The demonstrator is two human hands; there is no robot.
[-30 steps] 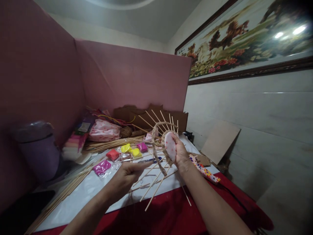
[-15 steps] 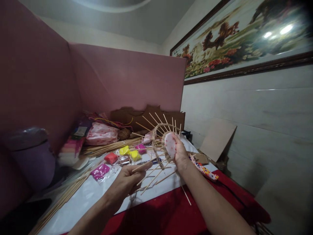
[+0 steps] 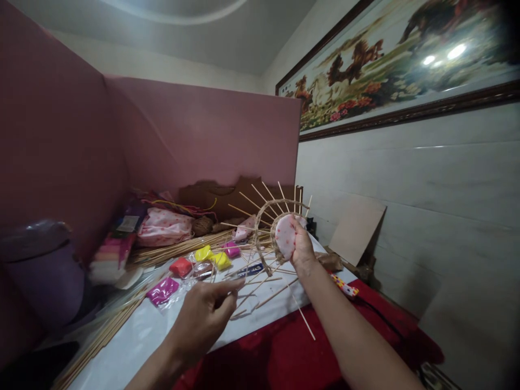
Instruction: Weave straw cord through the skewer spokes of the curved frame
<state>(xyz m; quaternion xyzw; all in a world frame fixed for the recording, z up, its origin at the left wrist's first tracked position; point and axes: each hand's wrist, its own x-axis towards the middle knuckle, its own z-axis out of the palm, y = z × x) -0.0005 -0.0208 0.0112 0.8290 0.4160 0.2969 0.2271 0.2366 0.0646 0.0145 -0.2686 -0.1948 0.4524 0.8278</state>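
Note:
My right hand (image 3: 303,252) grips a round craft piece by its middle, thumb lying across a white cloth disc (image 3: 285,238) with red dots. Thin wooden sticks fan out from this disc like rays, and a braided twine strip (image 3: 257,233) curves across them, its lower end hanging loose. To the lower left, my left hand (image 3: 207,309) has its index finger stretched out and thumb apart, the other fingers curled; no held thing shows. Loose sticks (image 3: 273,295) lie on the white board near its fingertips. A dark blue tool (image 3: 251,270) lies just beyond them, partly covered.
Packets of red (image 3: 181,266), yellow and magenta (image 3: 162,291) clay lie left of centre. Behind are bundled sticks (image 3: 162,249), a twine ball (image 3: 202,226) and a dotted cloth bundle (image 3: 164,226). A purple bin (image 3: 44,276) stands left; a flower-patterned object (image 3: 345,286) lies right.
The stick along my left hand's fingers no longer shows there, and its index finger now points out. My right hand has turned the craft piece slightly, its disc facing me more.

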